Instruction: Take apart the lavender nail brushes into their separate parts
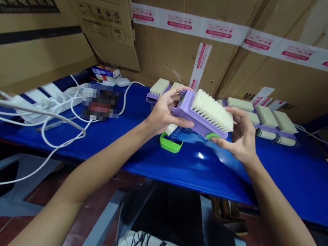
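Both hands hold a purple scrubbing brush [213, 110] in the air above the blue table, its thick cream bristles facing up. My left hand [164, 109] is closed round the left end, with the thumb along the purple side. At the other end, my right hand [239, 133] grips the corner, its thumb by a green part [212, 136] and its fingers against the bristles. Below the brush lies a bright green open frame piece [171, 143] on the table, beside a clear, bluish item that is partly hidden by the brush and my left hand.
Similar purple brushes stand behind on the left [159, 87] and right [266, 116]. White cables [58, 147] and a power strip [49, 96] spread over the left of the blue table [158, 168]. Cardboard [167, 51] walls the back; a small box [106, 73] stands at the back left.
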`<control>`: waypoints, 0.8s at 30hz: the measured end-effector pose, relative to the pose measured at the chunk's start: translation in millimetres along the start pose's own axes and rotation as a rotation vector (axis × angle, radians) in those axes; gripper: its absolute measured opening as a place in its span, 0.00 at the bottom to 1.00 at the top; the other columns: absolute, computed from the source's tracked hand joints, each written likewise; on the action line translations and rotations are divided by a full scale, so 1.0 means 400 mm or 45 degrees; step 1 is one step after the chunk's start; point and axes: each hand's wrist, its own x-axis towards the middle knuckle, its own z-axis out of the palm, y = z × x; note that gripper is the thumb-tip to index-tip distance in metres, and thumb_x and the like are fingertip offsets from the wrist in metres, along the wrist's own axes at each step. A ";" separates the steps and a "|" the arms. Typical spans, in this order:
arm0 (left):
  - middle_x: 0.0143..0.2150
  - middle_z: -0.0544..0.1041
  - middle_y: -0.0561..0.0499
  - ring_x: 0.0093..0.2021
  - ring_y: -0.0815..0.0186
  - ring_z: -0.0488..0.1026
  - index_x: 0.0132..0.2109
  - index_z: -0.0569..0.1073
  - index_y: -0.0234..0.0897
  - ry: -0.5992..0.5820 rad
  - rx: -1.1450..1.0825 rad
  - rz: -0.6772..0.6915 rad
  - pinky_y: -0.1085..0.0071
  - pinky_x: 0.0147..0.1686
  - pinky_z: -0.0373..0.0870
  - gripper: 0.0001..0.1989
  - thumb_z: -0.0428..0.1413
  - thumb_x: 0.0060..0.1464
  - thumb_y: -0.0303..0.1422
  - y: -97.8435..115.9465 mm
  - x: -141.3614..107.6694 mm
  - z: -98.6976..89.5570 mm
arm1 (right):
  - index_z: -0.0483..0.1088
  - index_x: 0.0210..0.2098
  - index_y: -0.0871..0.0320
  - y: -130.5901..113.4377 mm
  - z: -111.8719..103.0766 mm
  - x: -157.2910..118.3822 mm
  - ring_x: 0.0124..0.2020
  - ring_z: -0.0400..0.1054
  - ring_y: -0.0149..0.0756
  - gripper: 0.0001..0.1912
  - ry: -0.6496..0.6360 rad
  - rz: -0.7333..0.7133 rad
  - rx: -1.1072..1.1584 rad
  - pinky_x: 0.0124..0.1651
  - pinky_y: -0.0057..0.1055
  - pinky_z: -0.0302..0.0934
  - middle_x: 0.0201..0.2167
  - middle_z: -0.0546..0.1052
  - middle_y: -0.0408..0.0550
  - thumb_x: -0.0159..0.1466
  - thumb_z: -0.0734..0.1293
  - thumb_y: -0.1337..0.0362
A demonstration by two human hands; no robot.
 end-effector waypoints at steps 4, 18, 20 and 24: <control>0.50 0.84 0.50 0.48 0.55 0.84 0.57 0.78 0.44 0.071 -0.103 -0.094 0.61 0.51 0.83 0.51 0.87 0.21 0.35 -0.007 0.006 0.004 | 0.71 0.64 0.40 -0.001 -0.007 0.006 0.52 0.80 0.46 0.41 -0.031 0.029 0.023 0.53 0.44 0.80 0.56 0.81 0.46 0.56 0.88 0.52; 0.45 0.88 0.50 0.55 0.48 0.86 0.54 0.81 0.49 0.361 -0.096 0.029 0.55 0.52 0.88 0.29 0.75 0.43 0.38 0.057 0.033 -0.103 | 0.75 0.63 0.38 0.063 -0.152 0.026 0.59 0.80 0.51 0.41 0.206 0.201 -0.019 0.65 0.51 0.78 0.54 0.81 0.45 0.53 0.89 0.49; 0.42 0.88 0.51 0.53 0.49 0.87 0.53 0.81 0.49 0.411 -0.142 0.018 0.56 0.51 0.88 0.26 0.73 0.44 0.36 0.054 0.035 -0.115 | 0.75 0.67 0.41 0.061 -0.141 0.024 0.60 0.80 0.53 0.45 0.102 0.268 -0.086 0.67 0.54 0.77 0.57 0.81 0.46 0.53 0.88 0.49; 0.42 0.88 0.51 0.53 0.48 0.87 0.47 0.80 0.44 0.378 -0.200 -0.091 0.54 0.52 0.88 0.23 0.72 0.41 0.32 0.014 0.028 -0.085 | 0.77 0.68 0.48 0.022 -0.034 0.001 0.63 0.79 0.57 0.40 -0.292 -0.023 -0.414 0.71 0.59 0.72 0.62 0.83 0.54 0.61 0.84 0.43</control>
